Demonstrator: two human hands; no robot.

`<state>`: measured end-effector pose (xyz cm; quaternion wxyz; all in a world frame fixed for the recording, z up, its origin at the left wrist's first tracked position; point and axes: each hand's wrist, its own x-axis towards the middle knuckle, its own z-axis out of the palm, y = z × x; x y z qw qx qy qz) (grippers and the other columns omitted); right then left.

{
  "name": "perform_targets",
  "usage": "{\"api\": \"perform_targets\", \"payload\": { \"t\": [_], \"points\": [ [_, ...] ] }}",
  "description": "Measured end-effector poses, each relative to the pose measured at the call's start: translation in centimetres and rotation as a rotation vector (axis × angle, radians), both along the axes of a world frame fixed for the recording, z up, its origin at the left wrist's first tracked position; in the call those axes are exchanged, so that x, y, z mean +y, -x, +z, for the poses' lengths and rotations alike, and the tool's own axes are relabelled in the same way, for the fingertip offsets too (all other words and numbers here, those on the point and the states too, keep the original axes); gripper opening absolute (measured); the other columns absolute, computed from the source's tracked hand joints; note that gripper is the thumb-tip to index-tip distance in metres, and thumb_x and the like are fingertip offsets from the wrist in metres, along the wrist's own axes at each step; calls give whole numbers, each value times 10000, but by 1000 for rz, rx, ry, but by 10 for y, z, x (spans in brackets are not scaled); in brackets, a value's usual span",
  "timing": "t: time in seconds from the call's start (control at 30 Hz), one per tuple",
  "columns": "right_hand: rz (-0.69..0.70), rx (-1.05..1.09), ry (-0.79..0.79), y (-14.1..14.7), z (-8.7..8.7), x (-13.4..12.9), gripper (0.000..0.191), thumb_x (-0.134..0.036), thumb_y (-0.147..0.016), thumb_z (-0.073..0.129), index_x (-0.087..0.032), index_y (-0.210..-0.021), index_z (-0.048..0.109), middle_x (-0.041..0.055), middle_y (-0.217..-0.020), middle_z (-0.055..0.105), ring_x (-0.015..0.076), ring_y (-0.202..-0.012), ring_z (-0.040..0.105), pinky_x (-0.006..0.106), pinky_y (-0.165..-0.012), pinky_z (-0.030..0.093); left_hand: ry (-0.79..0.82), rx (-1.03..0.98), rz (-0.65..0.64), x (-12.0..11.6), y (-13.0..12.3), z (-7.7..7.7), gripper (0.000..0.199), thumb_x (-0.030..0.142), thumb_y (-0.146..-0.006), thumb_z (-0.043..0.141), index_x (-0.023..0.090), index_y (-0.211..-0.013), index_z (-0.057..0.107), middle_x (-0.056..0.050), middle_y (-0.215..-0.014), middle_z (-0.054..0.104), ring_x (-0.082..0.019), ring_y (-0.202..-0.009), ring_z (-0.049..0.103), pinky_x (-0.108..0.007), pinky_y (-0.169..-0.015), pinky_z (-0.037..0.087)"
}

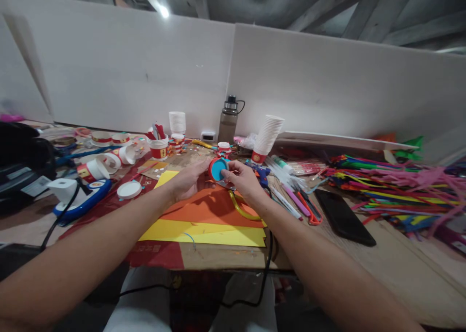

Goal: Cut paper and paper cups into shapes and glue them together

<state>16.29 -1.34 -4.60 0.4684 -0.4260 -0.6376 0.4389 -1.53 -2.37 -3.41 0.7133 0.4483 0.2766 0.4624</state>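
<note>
In front of me, above the coloured sheets, both hands hold a small round cup-like piece (218,170) with a red rim and a blue round face turned toward me. My left hand (189,180) closes on its left side, with some fingers hidden behind it. My right hand (243,177) pinches its right edge, the thumb lying on the blue face. Orange paper (204,209) lies beneath the hands on top of yellow paper (233,236). A yellow curved strip (238,208) sits under my right wrist. Just right of that hand is a blue glue gun (261,173), partly hidden.
Stacked white cups (268,135), a bottle (228,121) and a cup of red tools (158,146) stand at the back. On the right lie pens (296,202), a phone (344,216) and pipe cleaners (396,191). A toy boat (83,198) and white lid (129,190) are left.
</note>
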Motion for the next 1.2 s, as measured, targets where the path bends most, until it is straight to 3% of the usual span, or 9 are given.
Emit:
{"api": "perform_targets", "payload": {
  "t": [0.17, 0.33, 0.6, 0.67, 0.73, 0.8, 0.93, 1.03, 1.2],
  "points": [
    [-156, -73, -134, 2, 0, -4, 402, -371, -691, 719, -207, -1022, 560, 10, -916, 588, 141, -742, 563, 282, -630, 496, -17, 22, 9, 0, 0, -1, 278, 394, -874, 640, 189, -1057, 689, -66, -937, 699, -142, -753, 639, -244, -611, 540],
    [-252, -195, -386, 3, 5, -10, 228, -305, -761, 661, -201, -950, 586, 49, -984, 590, 168, -871, 552, 326, -787, 483, -102, 68, 159, 6, 2, -4, 339, 442, -849, 649, 210, -1096, 660, -68, -973, 694, -160, -797, 646, -287, -668, 559],
    [-89, 476, 116, 10, 11, -15, 423, -631, -795, 601, -217, -859, 545, 28, -881, 617, 160, -821, 627, 332, -783, 549, -1054, 440, 625, -16, 7, 13, 459, 240, -765, 744, 290, -1212, 657, -74, -1358, 549, -250, -1278, 484, -396, -1081, 406],
    [-20, 557, 173, 15, 14, -21, 456, -671, -840, 529, -220, -897, 562, 45, -898, 651, 181, -868, 650, 326, -759, 564, -1169, 541, 557, -17, 4, 13, 469, 206, -737, 755, 299, -1190, 681, -77, -1324, 577, -261, -1260, 497, -422, -1111, 367],
    [103, 555, 271, 18, 17, -26, 482, -681, -886, 444, -218, -908, 574, 49, -850, 673, 201, -852, 668, 324, -680, 570, -1227, 672, 350, -15, 1, 12, 415, 197, -717, 759, 291, -1120, 724, -84, -1234, 633, -265, -1185, 546, -439, -1098, 372],
    [162, 557, 359, 20, 19, -29, 499, -682, -908, 396, -214, -882, 567, 45, -785, 675, 212, -805, 678, 333, -633, 571, -1236, 734, 264, -11, 0, 10, 361, 216, -732, 743, 276, -1088, 739, -93, -1166, 662, -258, -1119, 577, -442, -1066, 397],
    [104, 626, 408, 18, 21, -27, 510, -700, -898, 395, -215, -899, 553, 44, -749, 673, 206, -724, 675, 366, -651, 586, -1136, 702, 523, -8, 3, 9, 427, 262, -769, 723, 278, -1194, 687, -92, -1269, 628, -258, -1215, 533, -441, -1095, 365],
    [136, 593, 445, 18, 21, -27, 489, -674, -918, 380, -215, -883, 545, 40, -713, 658, 205, -707, 672, 360, -637, 588, -1112, 728, 295, -8, 3, 8, 296, 292, -716, 777, 270, -1010, 754, -83, -1116, 696, -257, -1091, 594, -428, -1041, 411],
    [109, 661, 476, 18, 22, -30, 299, -490, -965, 448, -207, -909, 527, 39, -771, 670, 185, -704, 678, 382, -711, 595, -584, 314, 473, 0, 0, 6, 331, 477, -859, 619, 178, -967, 708, -68, -952, 708, -173, -868, 633, -297, -811, 514]
  ]
}}
